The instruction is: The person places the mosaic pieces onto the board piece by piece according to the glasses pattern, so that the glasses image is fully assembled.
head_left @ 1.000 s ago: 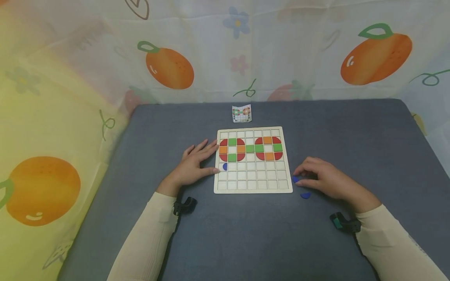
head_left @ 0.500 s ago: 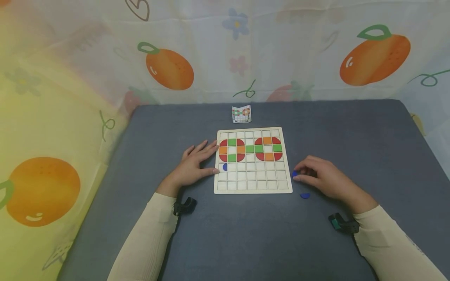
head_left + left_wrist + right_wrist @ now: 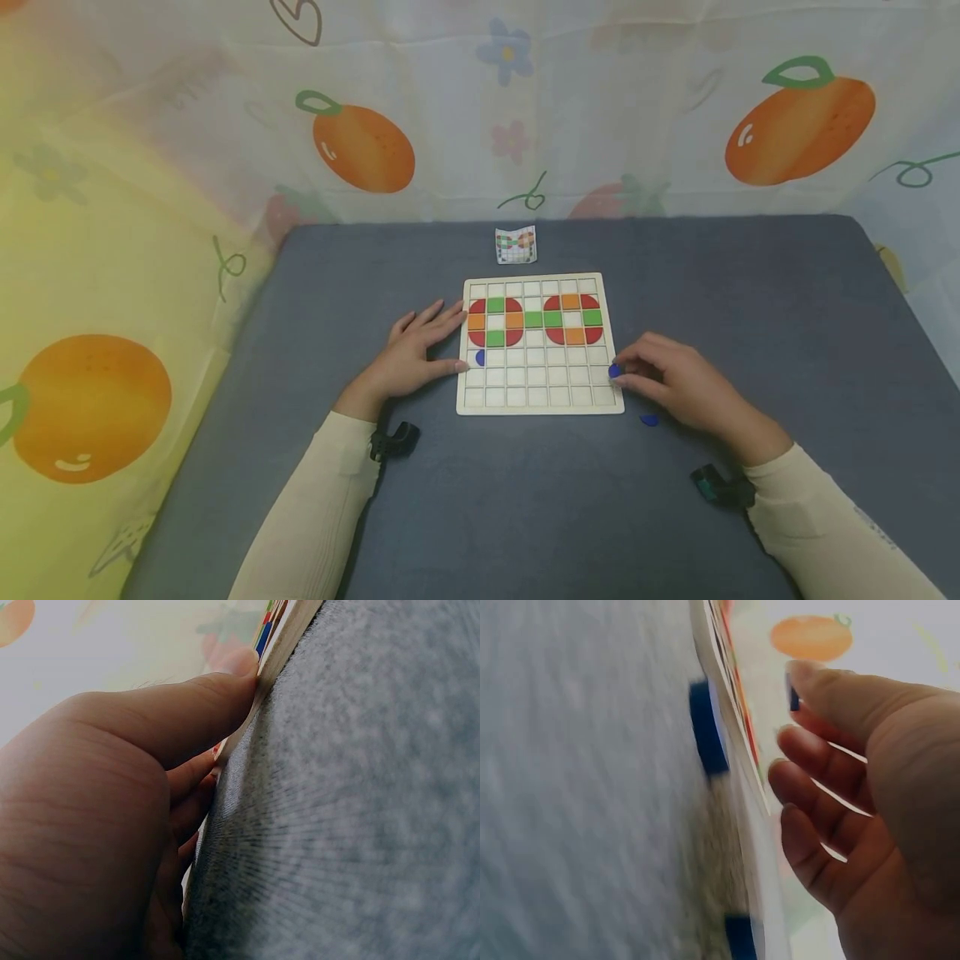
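A cream grid board (image 3: 540,398) lies on the table with red, orange and green pieces set in two ring shapes joined by green squares. One blue half-round piece (image 3: 481,357) sits in a cell at its left. My left hand (image 3: 408,358) rests at the board's left edge, fingers and thumb spread and touching it. Between thumb and index finger, my right hand (image 3: 675,379) pinches a small blue piece (image 3: 615,371) over the board's right edge. In the right wrist view two more blue pieces lie on the table; the nearer one (image 3: 741,937) is partly cut off.
A small printed card (image 3: 516,245) with a coloured grid pattern stands behind the board. Another blue piece (image 3: 649,420) lies on the grey table (image 3: 525,508) below my right hand. A fruit-patterned cloth (image 3: 450,108) hangs at the back.
My right hand has lifted the blue piece from the table beside the board and carried it left to the board's right edge. The left hand has stayed still.
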A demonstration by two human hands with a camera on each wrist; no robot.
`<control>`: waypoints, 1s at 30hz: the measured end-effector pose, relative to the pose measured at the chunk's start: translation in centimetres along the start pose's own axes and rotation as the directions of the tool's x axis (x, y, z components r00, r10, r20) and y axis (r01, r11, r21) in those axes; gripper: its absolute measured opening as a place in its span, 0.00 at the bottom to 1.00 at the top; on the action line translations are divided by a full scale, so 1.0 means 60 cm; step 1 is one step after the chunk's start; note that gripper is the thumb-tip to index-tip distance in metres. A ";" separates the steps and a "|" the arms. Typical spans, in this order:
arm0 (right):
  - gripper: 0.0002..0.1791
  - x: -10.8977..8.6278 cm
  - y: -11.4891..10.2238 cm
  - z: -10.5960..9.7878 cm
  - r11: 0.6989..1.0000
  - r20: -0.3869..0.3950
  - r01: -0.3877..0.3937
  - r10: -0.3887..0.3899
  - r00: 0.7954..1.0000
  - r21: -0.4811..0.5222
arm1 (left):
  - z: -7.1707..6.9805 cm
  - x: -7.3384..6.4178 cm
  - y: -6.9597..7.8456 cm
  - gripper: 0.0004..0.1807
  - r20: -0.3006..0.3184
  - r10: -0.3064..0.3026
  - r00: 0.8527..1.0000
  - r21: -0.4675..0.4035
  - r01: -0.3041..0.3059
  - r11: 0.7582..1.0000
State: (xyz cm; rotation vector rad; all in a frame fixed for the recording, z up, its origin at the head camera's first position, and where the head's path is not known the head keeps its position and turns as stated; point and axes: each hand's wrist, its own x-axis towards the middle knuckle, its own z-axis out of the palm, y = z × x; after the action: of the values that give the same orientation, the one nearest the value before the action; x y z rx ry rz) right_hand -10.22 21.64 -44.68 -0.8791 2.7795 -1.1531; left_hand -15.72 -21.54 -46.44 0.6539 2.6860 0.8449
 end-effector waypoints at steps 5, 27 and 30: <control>0.10 0.010 -0.019 0.013 1.000 0.041 -0.005 0.004 0.999 0.025 | 0.001 0.000 -0.001 0.51 -0.001 -0.004 1.000 0.003 0.004 1.000; 0.09 0.109 -0.113 0.133 0.992 0.134 0.119 -0.125 0.983 0.047 | 0.001 0.003 0.003 0.51 -0.011 0.004 1.000 0.021 -0.003 1.000; 0.10 0.117 -0.120 0.143 0.993 0.137 0.113 -0.116 0.984 0.034 | 0.001 0.002 0.003 0.51 -0.010 0.001 1.000 0.017 -0.001 1.000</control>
State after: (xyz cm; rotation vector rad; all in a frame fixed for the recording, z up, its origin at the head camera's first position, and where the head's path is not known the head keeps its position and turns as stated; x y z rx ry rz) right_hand -10.73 8.44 -44.80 -1.0851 2.6279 -1.0937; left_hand -15.76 -21.32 -46.40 0.6572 2.7046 0.8283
